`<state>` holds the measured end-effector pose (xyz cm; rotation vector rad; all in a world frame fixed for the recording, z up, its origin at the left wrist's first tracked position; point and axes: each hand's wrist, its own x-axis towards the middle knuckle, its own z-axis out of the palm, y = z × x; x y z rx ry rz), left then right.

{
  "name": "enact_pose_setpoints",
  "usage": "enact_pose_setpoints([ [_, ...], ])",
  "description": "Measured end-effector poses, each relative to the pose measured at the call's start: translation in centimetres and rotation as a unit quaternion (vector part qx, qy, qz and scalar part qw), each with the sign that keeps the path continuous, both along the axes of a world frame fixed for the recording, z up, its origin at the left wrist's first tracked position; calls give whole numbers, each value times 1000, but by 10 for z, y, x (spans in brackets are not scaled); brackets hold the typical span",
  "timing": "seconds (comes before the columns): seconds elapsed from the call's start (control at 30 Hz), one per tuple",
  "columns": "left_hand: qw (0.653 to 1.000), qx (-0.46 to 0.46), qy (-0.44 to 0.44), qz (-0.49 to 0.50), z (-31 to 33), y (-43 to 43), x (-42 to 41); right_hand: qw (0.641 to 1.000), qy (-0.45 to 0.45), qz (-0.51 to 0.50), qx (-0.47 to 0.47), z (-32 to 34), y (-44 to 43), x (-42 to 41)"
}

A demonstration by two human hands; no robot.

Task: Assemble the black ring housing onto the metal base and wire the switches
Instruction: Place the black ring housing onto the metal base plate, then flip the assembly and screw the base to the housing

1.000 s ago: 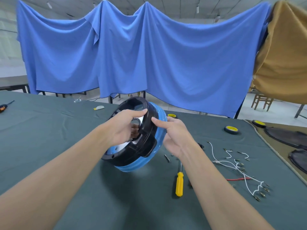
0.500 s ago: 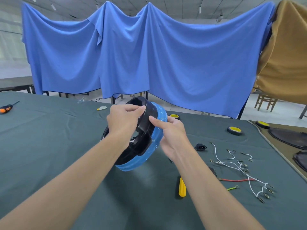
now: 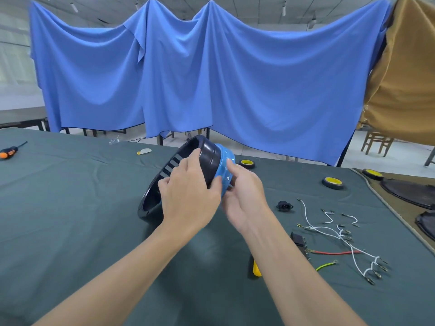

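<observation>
Left hand (image 3: pixel 188 196) grips the black ring housing (image 3: pixel 209 158), right hand (image 3: pixel 244 198) holds the blue-filmed metal base (image 3: pixel 227 161), toward the far edge of the tabletop (image 3: pixel 70 208); stiff, slick film, I judge; I'd hold the rims.

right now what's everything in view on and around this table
black ring housing: 1, black, tilted mid-table, held
base: 1, blue-wrapped, against housing's far side
tape rolls: 3, black with yellow cores, far right
orange-handled screwdriver: 1, far left edge
yellow-handled screwdriver: 1, partly hidden behind right forearm
white wires: several, right of hands
red wire: 1, near white wires
green-yellow wire: 1, below red wire
socket: 1, black, right of hands
dark discs: 2, right edge
cloths: 2, blue and tan, hanging behind
left hand: 1, grips housing rim
right hand: 1, holds base
</observation>
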<state>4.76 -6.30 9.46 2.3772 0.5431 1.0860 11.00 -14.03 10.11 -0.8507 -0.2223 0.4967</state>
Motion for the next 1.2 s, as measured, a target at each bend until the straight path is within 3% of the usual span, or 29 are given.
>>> enact_pose_setpoints([
  [0.13,999,40,16,6,-3,6,-3,1000,-2,16,-6,0,2,0],
  [0.27,999,27,14,-11,4,21,-5,997,-74,29,-20,6,5,1],
  [0.4,990,-119,-71,-35,22,30,-10,978,-183,29,-94,28,15,-1],
  [0.5,956,-260,-126,-57,36,42,-13,957,-244,58,-143,47,24,-1],
  [0.63,899,-405,-144,-83,40,61,-18,950,-244,80,-179,54,33,-2],
  [1.03,860,-491,-96,-105,32,109,-33,905,-334,143,-223,29,78,-12],
  [1.2,819,-558,-61,-117,18,137,-38,879,-376,130,-262,12,99,-6],
])
